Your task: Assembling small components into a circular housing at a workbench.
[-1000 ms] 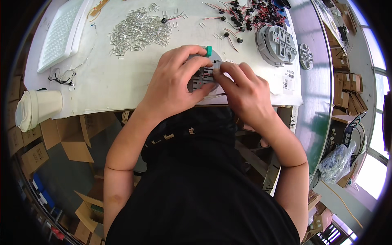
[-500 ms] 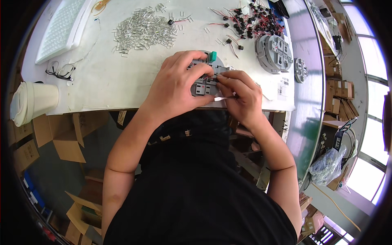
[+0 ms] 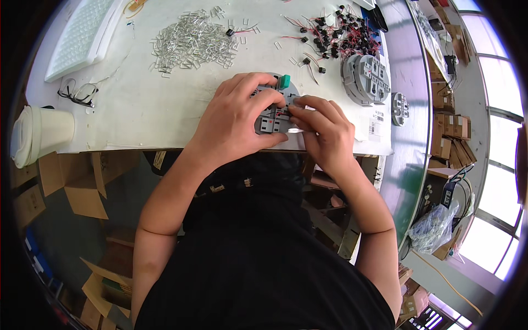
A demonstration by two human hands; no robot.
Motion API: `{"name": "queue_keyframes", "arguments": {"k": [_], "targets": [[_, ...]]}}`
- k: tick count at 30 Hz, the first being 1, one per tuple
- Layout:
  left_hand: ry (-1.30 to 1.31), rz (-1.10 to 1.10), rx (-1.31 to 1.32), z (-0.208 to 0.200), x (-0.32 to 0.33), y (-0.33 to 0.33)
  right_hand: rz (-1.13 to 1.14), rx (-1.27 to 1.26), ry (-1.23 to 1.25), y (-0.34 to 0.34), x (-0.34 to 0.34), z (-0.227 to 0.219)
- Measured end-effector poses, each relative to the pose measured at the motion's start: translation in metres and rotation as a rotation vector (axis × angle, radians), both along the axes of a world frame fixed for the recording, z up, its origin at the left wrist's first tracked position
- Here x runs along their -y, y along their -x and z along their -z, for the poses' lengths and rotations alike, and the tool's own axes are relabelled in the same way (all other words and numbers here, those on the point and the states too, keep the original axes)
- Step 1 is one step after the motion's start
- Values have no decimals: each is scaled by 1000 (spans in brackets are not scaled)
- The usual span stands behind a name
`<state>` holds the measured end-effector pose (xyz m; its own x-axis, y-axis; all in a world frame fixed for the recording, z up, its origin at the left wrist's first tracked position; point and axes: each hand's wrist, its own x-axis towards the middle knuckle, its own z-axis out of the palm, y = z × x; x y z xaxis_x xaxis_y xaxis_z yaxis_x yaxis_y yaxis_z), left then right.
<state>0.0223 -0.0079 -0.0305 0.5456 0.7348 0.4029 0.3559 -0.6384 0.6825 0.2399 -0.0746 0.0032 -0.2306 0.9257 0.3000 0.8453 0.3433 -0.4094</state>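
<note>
A grey round plastic base [image 3: 268,126] with raised square sockets lies near the table's front edge. My left hand [image 3: 234,115] is curled around its left side, fingers over the top and thumb at the near rim. A small green block [image 3: 284,82] stands up at the base's far edge. My right hand [image 3: 330,132] is closed at the right side, its fingertips pressed onto the base close to my left fingertips. From that hand a slim tool [image 3: 295,131] with a pale, shiny tip points left; the rest is hidden in the palm. Thin red wire shows between the hands.
Beyond my hands lies a pile of U-shaped metal pins [image 3: 195,44]. Small black parts with red wires [image 3: 344,33] are heaped at the far right, near stacked grey bases [image 3: 366,80]. Glasses [image 3: 80,94], a white tub [image 3: 47,135] and a white tray [image 3: 80,41] stand left.
The view has shifted slightly. Both hands stay at the grey base; my right fingers are bent a little closer over it, and less of the slim tool shows.
</note>
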Motion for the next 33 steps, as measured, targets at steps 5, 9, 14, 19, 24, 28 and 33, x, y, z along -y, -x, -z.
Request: {"name": "queue_keyframes", "arguments": {"k": [5, 9, 14, 19, 24, 28, 33], "targets": [[-1, -7, -4, -1, 1, 0, 20, 101, -69, 6, -1, 2], [3, -1, -3, 9, -1, -1, -33, -94, -150, 1, -4, 22], [-24, 8, -12, 17, -1, -4, -76, 345, -123, 9, 14, 14], [-32, -53, 50, 13, 8, -1, -63, 409, -124, 16, 28, 15], [-46, -119, 41, 6, 26, 5, -43, 316, -141, 24, 41, 8], [47, -48, 67, -9, 32, 22, -67, 106, -63, 17, 41, -9], [338, 63, 54, -34, 19, 39, -31, -64, 20, 8, 47, -17]]}}
